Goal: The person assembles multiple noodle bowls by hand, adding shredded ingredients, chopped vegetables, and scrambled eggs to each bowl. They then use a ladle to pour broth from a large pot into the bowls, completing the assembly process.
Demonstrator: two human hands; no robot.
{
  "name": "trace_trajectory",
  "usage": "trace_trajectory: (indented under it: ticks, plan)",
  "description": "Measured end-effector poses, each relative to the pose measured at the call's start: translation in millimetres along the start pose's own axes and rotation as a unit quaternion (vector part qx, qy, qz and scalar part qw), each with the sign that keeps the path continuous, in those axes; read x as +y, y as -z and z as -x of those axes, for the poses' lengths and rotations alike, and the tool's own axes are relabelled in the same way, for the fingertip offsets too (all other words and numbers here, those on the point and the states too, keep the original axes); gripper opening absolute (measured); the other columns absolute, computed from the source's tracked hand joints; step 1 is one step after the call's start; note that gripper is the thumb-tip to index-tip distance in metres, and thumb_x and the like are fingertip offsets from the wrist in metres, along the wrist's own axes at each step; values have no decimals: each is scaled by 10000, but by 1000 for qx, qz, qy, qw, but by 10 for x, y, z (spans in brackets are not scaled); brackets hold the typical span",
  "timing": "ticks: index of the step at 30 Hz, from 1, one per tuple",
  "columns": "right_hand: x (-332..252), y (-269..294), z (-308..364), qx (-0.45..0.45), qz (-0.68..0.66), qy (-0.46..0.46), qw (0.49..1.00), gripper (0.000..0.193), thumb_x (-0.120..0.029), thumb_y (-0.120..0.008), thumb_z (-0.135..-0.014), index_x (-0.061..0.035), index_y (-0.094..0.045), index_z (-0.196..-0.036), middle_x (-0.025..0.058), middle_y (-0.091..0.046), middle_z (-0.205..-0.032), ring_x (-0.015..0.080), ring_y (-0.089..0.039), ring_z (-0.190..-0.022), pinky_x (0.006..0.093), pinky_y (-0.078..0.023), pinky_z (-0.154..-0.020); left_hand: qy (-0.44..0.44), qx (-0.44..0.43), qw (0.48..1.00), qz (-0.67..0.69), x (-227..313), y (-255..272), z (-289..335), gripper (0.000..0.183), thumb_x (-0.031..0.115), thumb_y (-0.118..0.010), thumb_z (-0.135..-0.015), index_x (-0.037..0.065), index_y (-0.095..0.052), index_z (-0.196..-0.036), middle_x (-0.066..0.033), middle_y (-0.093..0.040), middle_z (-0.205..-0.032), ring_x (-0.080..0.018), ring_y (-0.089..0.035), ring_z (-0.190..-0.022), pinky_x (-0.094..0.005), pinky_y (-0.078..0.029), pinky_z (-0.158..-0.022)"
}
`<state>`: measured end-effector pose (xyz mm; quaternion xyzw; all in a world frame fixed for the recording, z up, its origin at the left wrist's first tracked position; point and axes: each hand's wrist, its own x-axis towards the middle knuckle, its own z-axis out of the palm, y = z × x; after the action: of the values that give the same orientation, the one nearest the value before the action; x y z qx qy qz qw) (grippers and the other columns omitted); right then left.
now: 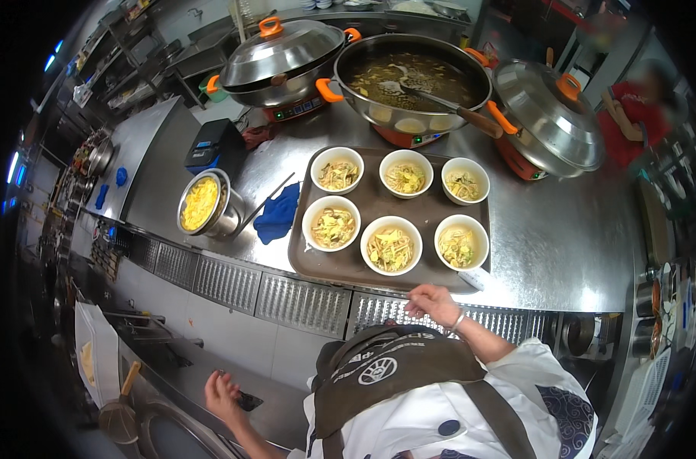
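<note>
Bowls [459, 222] stand in two rows on a tray [329, 268] on the steel table [562, 252], near three pans [382, 117]. Left hand [224, 396] and right hand [435, 306] are empty, fingers loosely curled; grating [298, 304] borders the tiled floor [229, 325].

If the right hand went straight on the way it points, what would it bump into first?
Probably the near edge of the brown tray, with the middle front bowl beyond; depth is unclear, so the right hand might pass above it.

A white cloth jacket [400, 427] with navy swirl-patterned panel [568, 413] and round dark-blue button [449, 428] underlies a dark-brown apron [432, 366] bearing a circular white emblem [378, 371]; a silvery bracelet [458, 321] rings the right wrist [450, 313].
</note>
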<state>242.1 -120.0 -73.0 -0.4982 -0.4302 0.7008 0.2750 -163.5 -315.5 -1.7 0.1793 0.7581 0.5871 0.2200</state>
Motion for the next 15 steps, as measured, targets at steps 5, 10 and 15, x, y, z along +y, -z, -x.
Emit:
trace_trajectory:
  ticks: [5,10,15]
  plan:
    - [-200,425,82,101,-33,42,993,199,-135,-459,-878,25,-524,-977,134,-620,-785,177,-616,-670,263,-507,-592,87,-181,978,56,20,-1043,-366,296,185,-514,-860,-22,-494,-1072,-125,-592,-886,-134,-581,-678,-213,-441,-531]
    - [-362,836,-36,229,61,111,965,209,-173,-464,-879,10,-531,-955,122,-617,-759,171,-607,-632,263,-502,-579,137,-307,929,156,241,-1971,-937,367,176,-528,-846,-68,-442,-1106,-184,-534,-1046,-227,-581,-878,-277,-472,-698]
    - [-746,785,-148,288,-35,162,943,263,-213,-454,-886,4,-489,-1031,129,-609,-810,180,-607,-678,276,-499,-602,195,-417,856,234,273,-2849,-1571,345,150,-533,-838,-73,-448,-1088,-197,-527,-1038,-279,-559,-934,-338,-475,-794]
